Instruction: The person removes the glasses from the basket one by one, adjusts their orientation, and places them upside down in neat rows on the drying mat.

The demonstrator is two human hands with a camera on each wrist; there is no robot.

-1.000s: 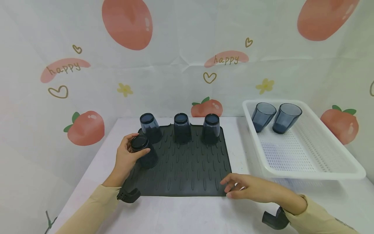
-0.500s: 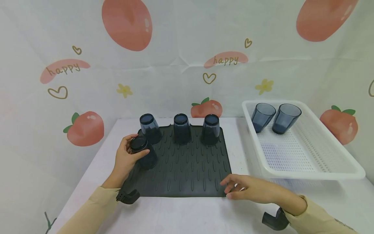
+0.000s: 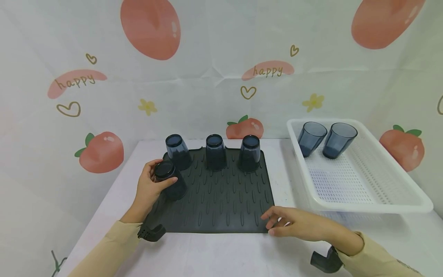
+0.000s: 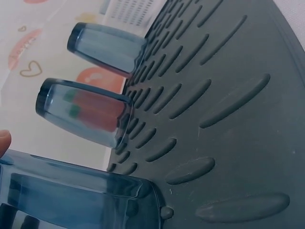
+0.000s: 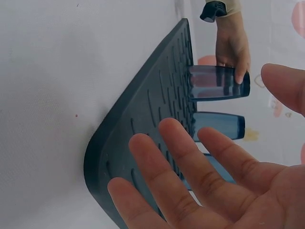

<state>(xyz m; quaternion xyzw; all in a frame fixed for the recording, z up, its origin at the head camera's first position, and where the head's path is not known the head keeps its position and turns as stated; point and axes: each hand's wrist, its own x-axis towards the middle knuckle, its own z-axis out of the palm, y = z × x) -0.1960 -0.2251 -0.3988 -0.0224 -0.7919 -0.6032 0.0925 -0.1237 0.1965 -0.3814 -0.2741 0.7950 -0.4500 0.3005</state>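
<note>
My left hand (image 3: 148, 189) holds an upside-down blue glass (image 3: 175, 187) near its base, thumb on one side and fingers on the other. That glass stands rim-down on the left part of a dark ribbed drying mat (image 3: 221, 204); in the left wrist view the held glass (image 4: 81, 191) meets the mat. Behind it, another three upturned glasses (image 3: 215, 154) form a row along the mat's back edge. My right hand (image 3: 294, 223) hovers by the mat's front right corner, fingers loosely bent. Nothing is in the right hand (image 5: 214, 191) in the right wrist view.
A white perforated plastic basket (image 3: 367, 207) stands to the right of the mat. Two blue glasses (image 3: 339, 140) lean mouth-up at its back left. The white table (image 3: 207, 254) extends in front of the mat, and a printed cloth (image 3: 207, 46) hangs behind.
</note>
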